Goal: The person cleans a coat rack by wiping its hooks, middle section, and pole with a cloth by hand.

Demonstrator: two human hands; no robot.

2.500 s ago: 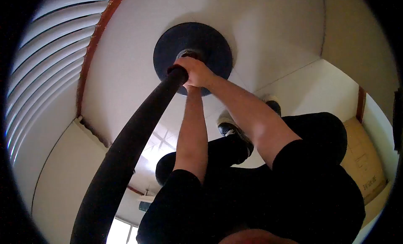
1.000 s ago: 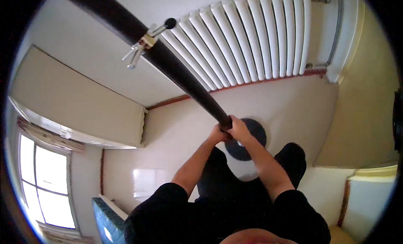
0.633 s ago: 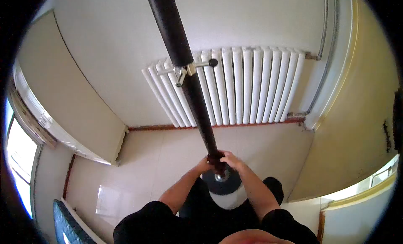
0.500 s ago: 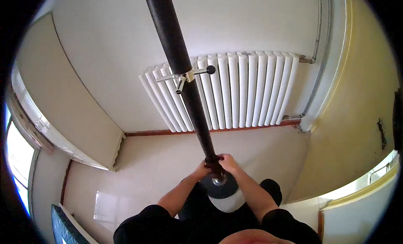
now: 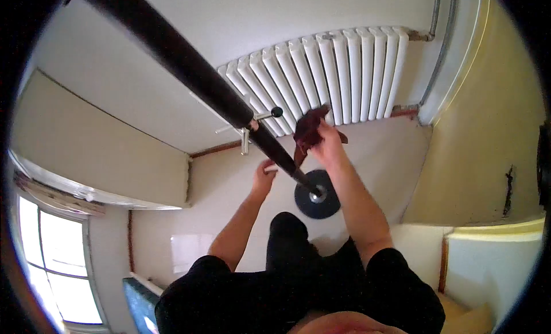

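A tall black pole [image 5: 183, 64] slants from the top left down to a dark round base [image 5: 317, 210] on the floor. Metal pegs stick out from a collar [image 5: 252, 126] partway along it, one tipped with a black ball [image 5: 276, 112]. My right hand [image 5: 328, 147] is closed around a dark red-brown cloth [image 5: 308, 130], which it holds up on the right of the pole's lower part. Part of the cloth hangs down close to the pole. On the pole's left side is my left hand [image 5: 264, 176], its fingers apart and apparently holding nothing.
A white radiator [image 5: 321, 75] is on the wall ahead, with pipes [image 5: 442, 52] at its right. A pale panel [image 5: 103, 144] juts out at left above a window [image 5: 57, 259]. A yellowish door-like panel [image 5: 482, 144] stands at right.
My hands have come off the pole's lower end and moved apart. My right hand has raised the cloth up and right. The pole now leans more to the left, and its base appears farther forward.
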